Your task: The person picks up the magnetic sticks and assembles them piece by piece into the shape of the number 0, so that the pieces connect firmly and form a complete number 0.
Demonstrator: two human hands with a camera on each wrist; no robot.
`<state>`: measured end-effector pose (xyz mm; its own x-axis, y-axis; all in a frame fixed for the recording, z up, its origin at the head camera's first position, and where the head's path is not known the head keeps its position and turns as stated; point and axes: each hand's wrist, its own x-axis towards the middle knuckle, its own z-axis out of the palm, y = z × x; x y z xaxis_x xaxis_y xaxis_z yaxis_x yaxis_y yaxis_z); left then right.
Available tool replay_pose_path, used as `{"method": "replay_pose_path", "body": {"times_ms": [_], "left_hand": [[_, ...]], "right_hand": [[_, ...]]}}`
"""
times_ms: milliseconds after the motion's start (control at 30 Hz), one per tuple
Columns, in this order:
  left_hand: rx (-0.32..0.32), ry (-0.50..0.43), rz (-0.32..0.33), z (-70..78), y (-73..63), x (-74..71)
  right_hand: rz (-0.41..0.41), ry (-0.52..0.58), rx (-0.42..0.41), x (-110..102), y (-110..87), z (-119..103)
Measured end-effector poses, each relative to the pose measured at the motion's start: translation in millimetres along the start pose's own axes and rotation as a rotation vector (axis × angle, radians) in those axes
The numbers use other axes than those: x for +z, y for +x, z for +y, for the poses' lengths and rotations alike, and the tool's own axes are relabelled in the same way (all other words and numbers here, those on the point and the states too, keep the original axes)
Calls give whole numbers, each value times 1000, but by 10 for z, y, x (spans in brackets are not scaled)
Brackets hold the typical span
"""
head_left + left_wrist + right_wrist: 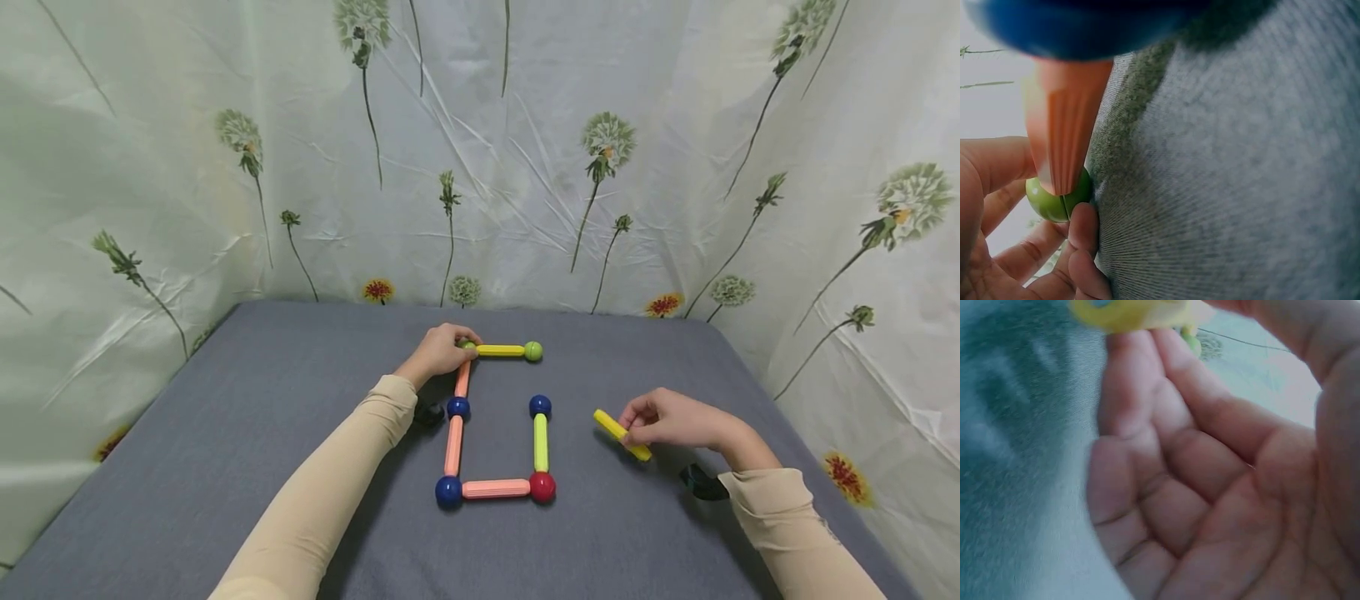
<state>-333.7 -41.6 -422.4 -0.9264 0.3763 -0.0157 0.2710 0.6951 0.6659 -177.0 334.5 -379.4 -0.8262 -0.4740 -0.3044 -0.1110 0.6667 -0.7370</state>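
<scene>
At the far left corner of a shape made of magnetic sticks and balls, my left hand (441,352) grips a green ball (1046,200) between thumb and fingers. An orange-pink stick (1063,125) runs from that ball to a blue ball (458,407). A yellow stick (501,351) joins it to another green ball (533,351) on the right. Off to the right of the shape, my right hand (678,423) pinches a loose yellow stick (608,423), held slanted. The nearest part to it is a blue ball (540,406) topping a lime stick (542,443).
The near side of the shape has a blue corner ball (448,492), a pink stick (497,488) and a red ball (542,487). A gap separates the right-hand blue ball from the far green one. Grey cloth (225,433) covers the table; a flowered curtain (525,167) hangs behind.
</scene>
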Motion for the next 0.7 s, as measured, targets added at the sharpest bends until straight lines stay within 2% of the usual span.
{"method": "replay_pose_path", "body": {"times_ms": [267, 367, 700], "left_hand": [[3, 4, 1, 8, -7, 10], [5, 8, 3, 10, -12, 13], [8, 4, 9, -8, -8, 20]], "right_hand": [[245, 98, 120, -54, 261, -98], [316, 119, 136, -34, 402, -145], [400, 189, 157, 55, 850, -218]]}}
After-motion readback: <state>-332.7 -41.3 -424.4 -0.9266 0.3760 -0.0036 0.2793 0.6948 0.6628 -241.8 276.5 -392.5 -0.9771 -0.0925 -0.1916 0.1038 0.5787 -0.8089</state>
